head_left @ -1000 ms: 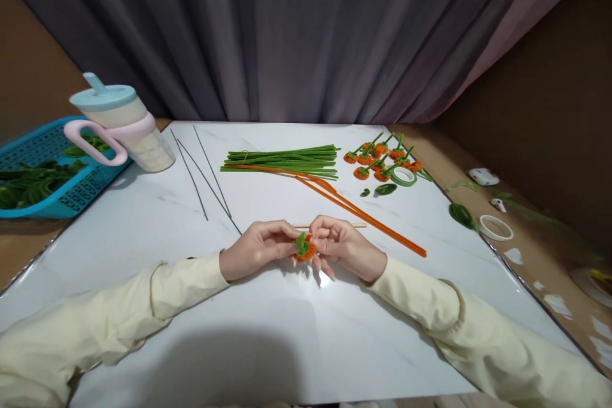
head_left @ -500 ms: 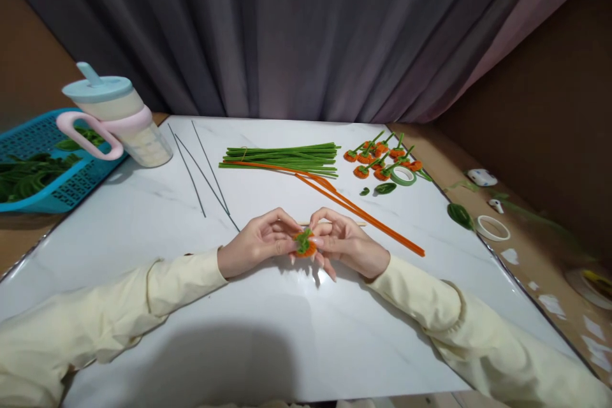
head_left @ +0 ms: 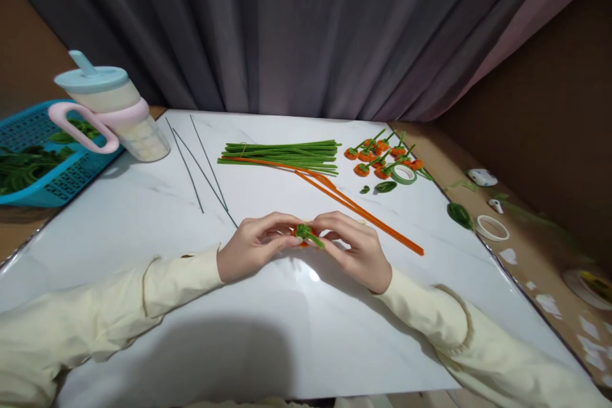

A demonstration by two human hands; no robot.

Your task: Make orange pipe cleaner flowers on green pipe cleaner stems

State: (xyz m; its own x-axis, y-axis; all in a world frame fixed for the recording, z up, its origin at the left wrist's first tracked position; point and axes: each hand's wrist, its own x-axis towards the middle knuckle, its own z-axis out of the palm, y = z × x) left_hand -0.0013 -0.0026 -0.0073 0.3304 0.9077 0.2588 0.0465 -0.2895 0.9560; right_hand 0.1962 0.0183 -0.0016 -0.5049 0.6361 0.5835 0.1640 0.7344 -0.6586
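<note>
Between my two hands is a small orange pipe-cleaner pumpkin (head_left: pixel 303 233) with a green top and a short green stem that points toward me and to the right. My left hand (head_left: pixel 258 243) pinches its left side between thumb and fingers. From the other side my right hand (head_left: pixel 356 247) grips it, fingers curled over the far edge. Most of the orange part is hidden by the fingers. Just beyond lie orange pipe cleaners (head_left: pixel 363 213), slanting across the table, and a bundle of green pipe cleaners (head_left: pixel 282 154).
Several similar orange pumpkins (head_left: pixel 382 154) lie at the back right beside a green tape roll (head_left: pixel 403 174). Thin dark wires (head_left: pixel 201 169) lie at left. A lidded cup (head_left: pixel 112 111) stands by a blue basket (head_left: pixel 62 188). A white ring (head_left: pixel 492 228) rests near the right edge.
The pumpkin has been turned, so its stem now slants to the right. My right fingers, spread below it before, are now curled around its far side.
</note>
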